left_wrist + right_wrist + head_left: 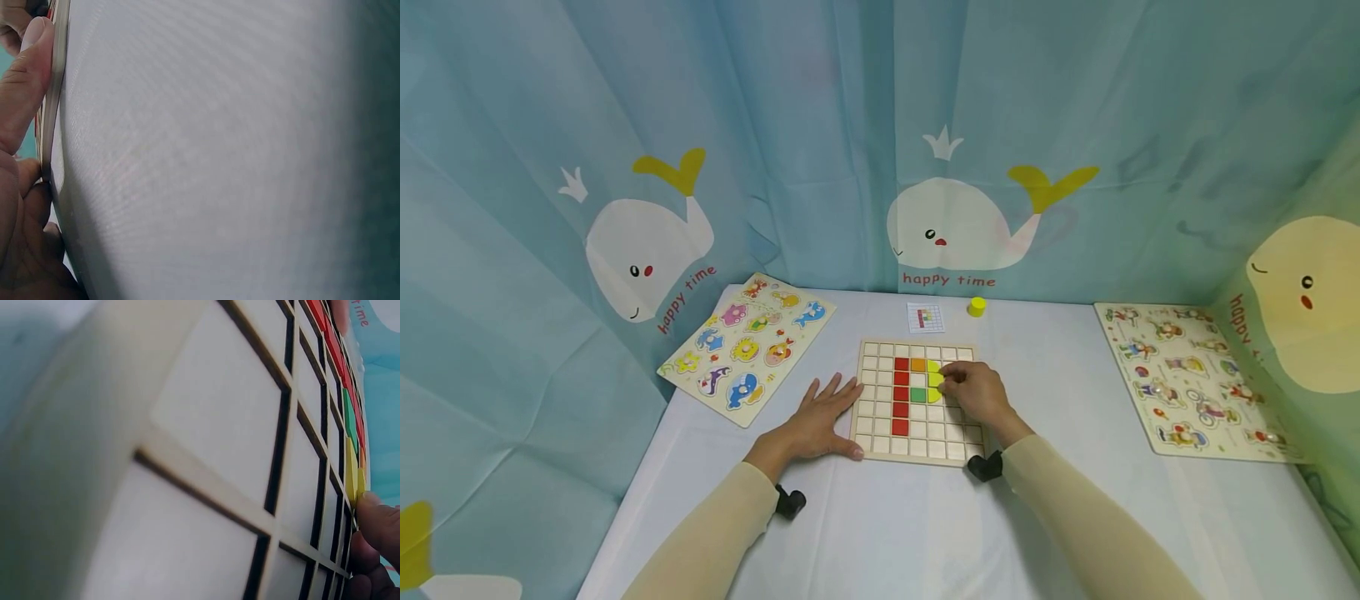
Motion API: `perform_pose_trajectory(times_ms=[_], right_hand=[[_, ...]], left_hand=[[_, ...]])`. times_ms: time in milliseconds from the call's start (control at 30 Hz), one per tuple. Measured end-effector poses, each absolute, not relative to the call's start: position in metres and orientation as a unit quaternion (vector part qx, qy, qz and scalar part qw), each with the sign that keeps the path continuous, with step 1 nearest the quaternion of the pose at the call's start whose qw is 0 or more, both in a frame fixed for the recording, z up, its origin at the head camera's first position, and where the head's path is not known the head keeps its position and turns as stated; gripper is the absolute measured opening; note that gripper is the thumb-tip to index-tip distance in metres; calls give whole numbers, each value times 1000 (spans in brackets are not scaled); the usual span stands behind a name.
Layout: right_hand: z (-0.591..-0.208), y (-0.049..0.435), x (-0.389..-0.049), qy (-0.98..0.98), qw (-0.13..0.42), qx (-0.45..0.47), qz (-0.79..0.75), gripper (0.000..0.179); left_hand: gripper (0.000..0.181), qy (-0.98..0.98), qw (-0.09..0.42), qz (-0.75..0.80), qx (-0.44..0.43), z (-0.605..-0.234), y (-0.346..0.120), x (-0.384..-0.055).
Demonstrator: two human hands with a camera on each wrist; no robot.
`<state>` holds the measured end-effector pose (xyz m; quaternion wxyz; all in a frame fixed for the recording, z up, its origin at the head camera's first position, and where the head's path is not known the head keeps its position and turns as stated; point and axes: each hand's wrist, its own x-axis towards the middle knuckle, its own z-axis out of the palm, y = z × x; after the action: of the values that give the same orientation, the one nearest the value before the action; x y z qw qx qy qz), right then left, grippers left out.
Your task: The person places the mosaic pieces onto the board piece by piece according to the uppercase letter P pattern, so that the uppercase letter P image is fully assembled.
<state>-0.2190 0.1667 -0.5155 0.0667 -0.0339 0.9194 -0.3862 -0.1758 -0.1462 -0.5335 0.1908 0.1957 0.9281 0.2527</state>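
Note:
A wooden grid board point(880, 446) lies on the white table. Several red tiles point(901, 396) form a column in its cells, with an orange tile point(918, 365) at upper right of the column and a green tile point(918, 396) lower down. Yellow tiles point(933, 395), some rounded, stand in the column to the right. My right hand point(977, 390) pinches at a yellow tile point(350, 472) there with thumb and index finger. Fingers spread, my left hand point(820, 421) rests along the board's left edge, its thumb point(28, 78) against the near left corner.
Behind the board lie a small pattern card point(926, 318) and a yellow cylinder point(977, 307). A sea-animal puzzle board point(703, 387) is at the left, and another picture puzzle point(1183, 383) at the right. A whale-print curtain point(820, 167) hangs around the table.

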Motion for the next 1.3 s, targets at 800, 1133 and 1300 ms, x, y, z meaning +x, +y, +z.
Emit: perform_pose_trajectory(times_ms=[800, 1133, 1300], right_hand=[[-519, 168, -217, 918, 73, -25, -389, 26], [-520, 169, -218, 916, 64, -7, -396, 31], [-522, 170, -217, 911, 55, -3, -408, 36]], left_hand=[[119, 928, 190, 259, 191, -533, -143, -174], [118, 928, 191, 254, 192, -531, -142, -175], [118, 928, 190, 255, 192, -532, -142, -176]])
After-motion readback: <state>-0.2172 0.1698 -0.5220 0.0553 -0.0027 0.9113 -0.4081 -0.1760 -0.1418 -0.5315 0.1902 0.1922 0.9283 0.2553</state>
